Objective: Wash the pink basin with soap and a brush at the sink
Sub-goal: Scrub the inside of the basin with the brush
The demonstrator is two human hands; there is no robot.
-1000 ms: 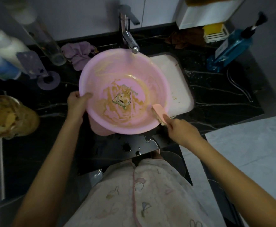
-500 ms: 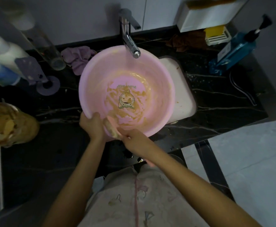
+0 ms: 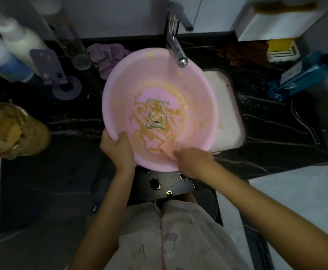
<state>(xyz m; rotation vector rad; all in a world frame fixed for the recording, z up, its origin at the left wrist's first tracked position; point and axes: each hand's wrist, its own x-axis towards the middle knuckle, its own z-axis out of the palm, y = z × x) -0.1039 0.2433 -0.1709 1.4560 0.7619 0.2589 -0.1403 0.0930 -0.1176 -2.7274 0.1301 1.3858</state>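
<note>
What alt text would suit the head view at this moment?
Seen from above, a person's left hand grips the near rim of a pink basin smeared with brown residue, while the right hand holds a pink brush against its inner wall. The basin sits over a white sink, under the faucet.

no legible text anywhere

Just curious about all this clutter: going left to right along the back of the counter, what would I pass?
White bottle, clear glass, purple cloth, tap, brown cloth, blue bottle.
</note>
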